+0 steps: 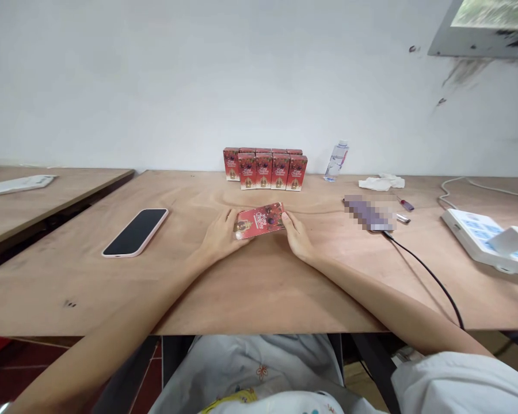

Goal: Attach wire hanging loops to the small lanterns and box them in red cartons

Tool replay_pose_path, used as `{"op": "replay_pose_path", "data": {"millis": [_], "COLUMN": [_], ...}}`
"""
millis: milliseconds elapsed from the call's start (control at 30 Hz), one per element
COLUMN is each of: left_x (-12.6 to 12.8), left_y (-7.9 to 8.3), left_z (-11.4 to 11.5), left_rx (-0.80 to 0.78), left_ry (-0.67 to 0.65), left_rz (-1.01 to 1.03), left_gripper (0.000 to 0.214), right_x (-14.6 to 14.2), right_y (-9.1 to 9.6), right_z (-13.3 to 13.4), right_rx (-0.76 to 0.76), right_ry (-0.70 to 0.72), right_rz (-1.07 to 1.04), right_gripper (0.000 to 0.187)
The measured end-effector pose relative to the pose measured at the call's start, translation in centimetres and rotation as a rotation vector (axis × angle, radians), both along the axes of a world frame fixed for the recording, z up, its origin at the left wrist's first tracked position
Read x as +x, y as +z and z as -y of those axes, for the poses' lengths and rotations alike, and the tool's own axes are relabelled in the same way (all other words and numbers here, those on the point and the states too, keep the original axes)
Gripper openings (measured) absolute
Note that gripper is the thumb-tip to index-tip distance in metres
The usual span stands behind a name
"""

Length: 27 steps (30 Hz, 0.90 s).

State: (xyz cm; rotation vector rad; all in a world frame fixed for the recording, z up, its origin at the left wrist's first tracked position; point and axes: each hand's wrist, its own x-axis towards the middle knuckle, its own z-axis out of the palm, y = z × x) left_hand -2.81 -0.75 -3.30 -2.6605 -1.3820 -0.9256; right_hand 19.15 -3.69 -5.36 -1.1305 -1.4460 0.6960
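Between my two hands is a small red printed box (pixel 261 221) with a gold picture, held just above the wooden table (pixel 259 293). My left hand (pixel 220 236) grips its left end, fingers behind it. At the right end, my right hand (pixel 297 237) closes on the box's edge with the thumb toward its upper corner. Behind, near the wall, several like red boxes (pixel 263 171) stand upright in two rows side by side.
A pink-edged phone (pixel 136 233) lies at left. Toward the right are a tilted clear bottle (pixel 336 161), crumpled tissue (pixel 382 182), a pixelated phone-like object (pixel 369 213) with a black cable (pixel 427 273), a small red item (pixel 407 205) and a white power strip (pixel 479 233).
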Motion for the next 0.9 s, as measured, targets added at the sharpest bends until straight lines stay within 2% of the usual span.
{"op": "replay_pose_path", "data": {"millis": [200,300,400,467,533,700,767,900], "left_x": [-1.3,-1.6,-2.0,-2.1,-2.2,-2.2,-2.3,-2.4], "left_y": [0.3,0.2,-0.1,-0.2,-0.1,-0.1,-0.2,-0.4], "left_z": [-0.1,-0.3,-0.7,-0.9,-0.8,-0.5,-0.6,-0.7], "left_rx": [0.023,0.008,0.003,0.015,0.029,0.081,0.076,0.036], "left_ry": [-0.018,0.006,0.048,0.053,0.047,0.038,0.052,0.066], "left_rz": [-0.046,-0.034,0.001,0.013,0.002,-0.064,-0.058,-0.016], "left_gripper": [0.057,0.059,0.059,0.058,0.056,0.056,0.058,0.057], "right_x": [0.1,0.4,0.7,0.6,0.4,0.2,0.4,1.1], "right_y": [-0.1,-0.2,0.0,0.1,0.2,-0.4,-0.7,-0.6], "right_z": [-0.2,-0.3,-0.1,0.2,0.4,-0.4,-0.9,-1.4], "right_rx": [0.054,0.048,0.088,0.128,0.135,0.041,0.046,0.103], "right_ry": [-0.011,-0.076,-0.109,-0.045,0.048,0.151,0.121,-0.053], "right_rz": [0.16,0.134,0.061,0.026,-0.012,-0.065,-0.07,-0.094], "right_gripper": [0.062,0.067,0.059,0.053,0.056,0.062,0.058,0.055]}}
